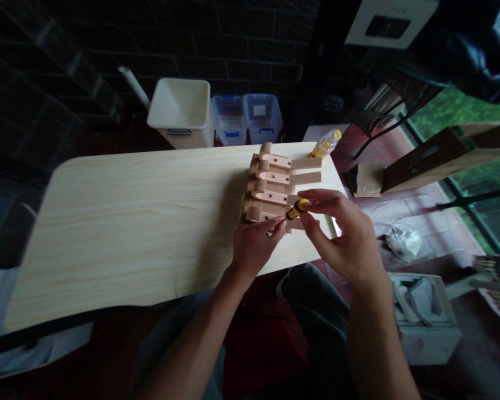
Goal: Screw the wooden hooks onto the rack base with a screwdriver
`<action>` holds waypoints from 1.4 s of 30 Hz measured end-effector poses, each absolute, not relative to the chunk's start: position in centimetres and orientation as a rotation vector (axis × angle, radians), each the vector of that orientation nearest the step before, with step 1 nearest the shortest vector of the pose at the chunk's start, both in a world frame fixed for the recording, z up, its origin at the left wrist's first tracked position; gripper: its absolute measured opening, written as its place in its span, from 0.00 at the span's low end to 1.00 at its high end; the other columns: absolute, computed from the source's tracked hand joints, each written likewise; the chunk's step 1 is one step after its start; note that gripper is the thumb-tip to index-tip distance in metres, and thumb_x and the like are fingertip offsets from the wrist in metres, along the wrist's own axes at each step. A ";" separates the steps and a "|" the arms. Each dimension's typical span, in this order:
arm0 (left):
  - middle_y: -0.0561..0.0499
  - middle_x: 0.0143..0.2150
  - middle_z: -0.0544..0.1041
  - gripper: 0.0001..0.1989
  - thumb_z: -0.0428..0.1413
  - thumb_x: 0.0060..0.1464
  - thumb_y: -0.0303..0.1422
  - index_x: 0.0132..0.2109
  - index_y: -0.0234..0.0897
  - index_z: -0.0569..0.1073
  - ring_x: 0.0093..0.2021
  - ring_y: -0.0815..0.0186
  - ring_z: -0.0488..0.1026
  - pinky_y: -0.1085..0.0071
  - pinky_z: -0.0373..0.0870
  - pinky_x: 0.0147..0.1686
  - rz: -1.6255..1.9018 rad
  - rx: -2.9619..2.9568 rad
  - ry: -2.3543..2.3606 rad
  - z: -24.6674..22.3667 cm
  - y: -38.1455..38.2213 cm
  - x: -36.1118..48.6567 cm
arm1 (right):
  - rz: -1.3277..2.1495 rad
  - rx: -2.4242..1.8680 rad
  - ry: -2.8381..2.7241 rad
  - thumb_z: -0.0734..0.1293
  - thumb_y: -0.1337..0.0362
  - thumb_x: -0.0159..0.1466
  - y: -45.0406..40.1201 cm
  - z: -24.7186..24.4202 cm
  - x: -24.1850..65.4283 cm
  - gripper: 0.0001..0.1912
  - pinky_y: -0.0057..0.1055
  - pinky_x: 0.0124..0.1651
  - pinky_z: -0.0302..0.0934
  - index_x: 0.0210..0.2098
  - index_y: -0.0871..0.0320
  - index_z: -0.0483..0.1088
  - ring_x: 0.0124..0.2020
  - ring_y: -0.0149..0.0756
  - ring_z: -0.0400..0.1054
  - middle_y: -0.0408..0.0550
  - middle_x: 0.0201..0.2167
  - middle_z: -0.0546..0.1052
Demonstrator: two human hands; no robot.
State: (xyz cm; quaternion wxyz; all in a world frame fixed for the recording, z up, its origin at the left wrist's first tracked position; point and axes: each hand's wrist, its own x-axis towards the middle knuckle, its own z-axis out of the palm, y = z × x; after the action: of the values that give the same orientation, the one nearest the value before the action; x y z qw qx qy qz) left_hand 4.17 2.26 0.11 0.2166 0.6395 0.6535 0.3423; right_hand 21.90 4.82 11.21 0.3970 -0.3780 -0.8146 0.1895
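A row of pale wooden brackets with dark screw heads lies on a light wood-grain board, near its far right end. My left hand grips the nearest bracket from the front. My right hand pinches a yellow-and-black screwdriver in its fingertips. The screwdriver points down and left, towards the left fingertips. Its tip is hidden by the bracket and fingers.
A white bin and two clear blue-clipped boxes stand beyond the board against a dark brick wall. A plastic bottle lies past the far edge. To the right are a leaning wooden panel, a crumpled bag and a cardboard box.
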 end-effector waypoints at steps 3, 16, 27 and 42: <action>0.50 0.38 0.89 0.10 0.64 0.67 0.37 0.50 0.47 0.88 0.33 0.67 0.84 0.75 0.73 0.37 0.975 1.771 1.817 -0.1 2.3 4.2 | 0.520 -0.966 -2.063 0.70 0.70 0.71 4.7 11.3 21.9 0.09 0.39 0.57 0.78 0.49 0.52 0.75 0.57 0.40 0.81 0.50 0.55 0.84; 0.50 0.34 0.89 0.09 0.64 0.67 0.37 0.48 0.46 0.89 0.29 0.69 0.81 0.74 0.67 0.34 0.933 1.823 1.822 -0.1 2.4 4.0 | 0.521 -0.943 -2.068 0.71 0.70 0.71 4.6 11.2 21.5 0.11 0.40 0.59 0.78 0.50 0.51 0.75 0.59 0.40 0.79 0.50 0.56 0.83; 0.53 0.31 0.87 0.10 0.62 0.69 0.37 0.49 0.47 0.88 0.24 0.71 0.75 0.73 0.61 0.30 0.822 1.805 1.814 0.7 2.4 3.8 | 0.519 -0.945 -2.089 0.71 0.70 0.70 4.7 11.4 21.6 0.10 0.36 0.54 0.78 0.49 0.51 0.76 0.54 0.39 0.81 0.49 0.50 0.83; 0.51 0.38 0.90 0.10 0.63 0.68 0.39 0.50 0.48 0.89 0.31 0.67 0.83 0.73 0.70 0.35 0.861 1.807 1.817 0.2 2.4 3.8 | 0.562 -0.957 -2.062 0.70 0.69 0.71 4.7 11.2 21.8 0.08 0.40 0.56 0.78 0.48 0.52 0.75 0.56 0.39 0.80 0.49 0.53 0.83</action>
State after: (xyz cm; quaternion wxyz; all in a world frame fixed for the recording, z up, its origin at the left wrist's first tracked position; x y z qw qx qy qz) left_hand 3.84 2.45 0.21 0.2173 0.6525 0.6560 0.3108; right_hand 21.81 4.68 11.24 0.3893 -0.3764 -0.8111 0.2210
